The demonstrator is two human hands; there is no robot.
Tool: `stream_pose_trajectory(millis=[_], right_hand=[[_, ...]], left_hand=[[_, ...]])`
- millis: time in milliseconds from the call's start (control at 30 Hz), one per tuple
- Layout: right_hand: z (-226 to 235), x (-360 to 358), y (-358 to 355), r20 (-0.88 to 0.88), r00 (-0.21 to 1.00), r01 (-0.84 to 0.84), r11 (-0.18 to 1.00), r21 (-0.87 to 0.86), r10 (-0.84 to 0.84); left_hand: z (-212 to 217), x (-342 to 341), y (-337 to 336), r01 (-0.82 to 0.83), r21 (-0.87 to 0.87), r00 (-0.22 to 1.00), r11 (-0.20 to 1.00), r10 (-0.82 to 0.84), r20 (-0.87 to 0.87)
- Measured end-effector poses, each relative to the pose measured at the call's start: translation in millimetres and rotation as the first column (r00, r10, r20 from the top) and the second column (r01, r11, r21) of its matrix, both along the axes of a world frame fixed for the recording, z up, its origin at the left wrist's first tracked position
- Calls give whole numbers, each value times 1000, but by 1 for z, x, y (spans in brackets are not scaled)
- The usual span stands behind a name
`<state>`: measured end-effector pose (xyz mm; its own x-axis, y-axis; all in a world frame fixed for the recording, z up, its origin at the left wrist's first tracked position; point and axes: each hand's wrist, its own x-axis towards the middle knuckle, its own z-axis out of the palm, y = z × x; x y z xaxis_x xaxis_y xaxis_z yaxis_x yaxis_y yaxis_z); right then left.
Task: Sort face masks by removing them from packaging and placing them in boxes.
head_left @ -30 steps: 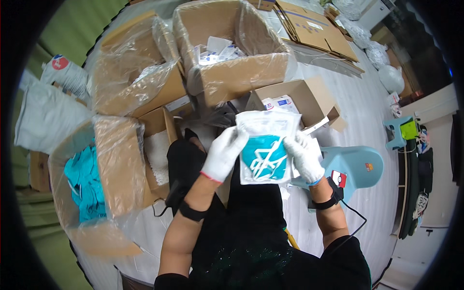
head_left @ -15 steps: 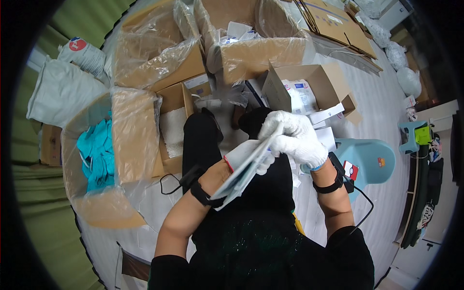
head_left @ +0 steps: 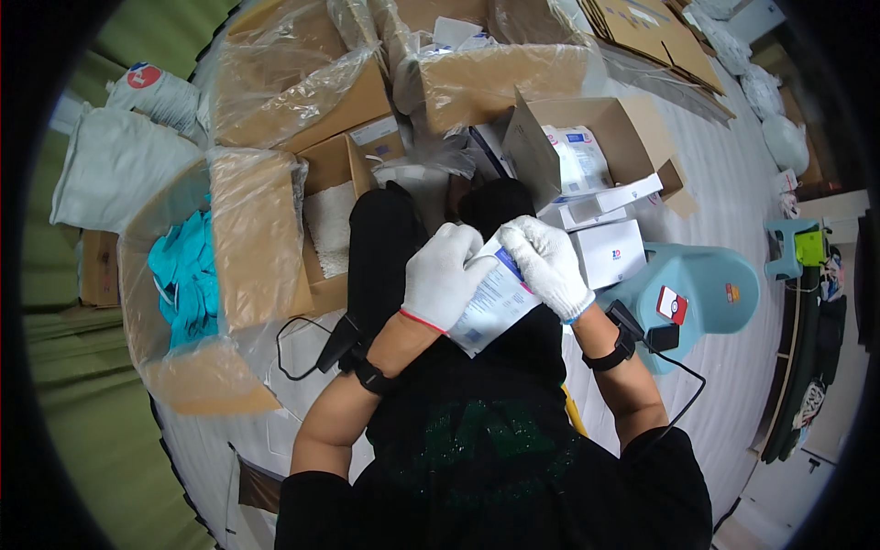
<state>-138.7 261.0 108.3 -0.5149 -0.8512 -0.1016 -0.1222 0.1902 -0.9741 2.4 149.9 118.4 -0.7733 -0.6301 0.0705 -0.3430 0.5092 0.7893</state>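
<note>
Over my lap, a flat white-and-blue printed pouch [head_left: 495,307] is held between both gloved hands, its face turned up. My left hand [head_left: 446,275], in a white knit glove with a red cuff edge, pinches the pouch by its upper left edge. My right hand [head_left: 547,264], in a like glove with a blue cuff edge, grips its upper right corner. Both sets of fingers are closed on the pouch, thumbs on top. Whether the pouch's top edge is sealed or torn cannot be made out.
An open carton [head_left: 600,147] with white-blue packs stands ahead right, near a small white box [head_left: 609,254]. A light-blue plastic stool [head_left: 720,284] is at right. Left stands a plastic-lined carton [head_left: 257,247] beside turquoise items [head_left: 186,275]. A narrower box [head_left: 332,229] holds whitish material.
The pouch has turned from nearly edge-on to face up. My left hand has come out from behind it to its left edge, and my hands have moved slightly apart.
</note>
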Motion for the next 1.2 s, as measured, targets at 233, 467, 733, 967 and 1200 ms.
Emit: stream_pose_trajectory(millis=[233, 467, 733, 967, 1200], right_hand=[[-14, 6, 9, 133, 991, 28, 1000, 13, -30], [-12, 11, 15, 9, 1000, 18, 999, 42, -18], [-32, 13, 2, 137, 979, 139, 986, 90, -151], [-67, 8, -11, 51, 978, 186, 956, 226, -203], [-49, -7, -16, 294, 919, 234, 964, 125, -261]], left_hand=[[-23, -7, 11, -4, 43, 999, 999, 2, 39], [-36, 0, 4, 278, 64, 938, 959, -285, 199], [-32, -8, 7, 417, -260, 909, 871, -403, 107], [4, 7, 64, 664, -562, 586, 493, -810, -17], [13, 12, 31, 389, -601, 724, 698, -635, -268]])
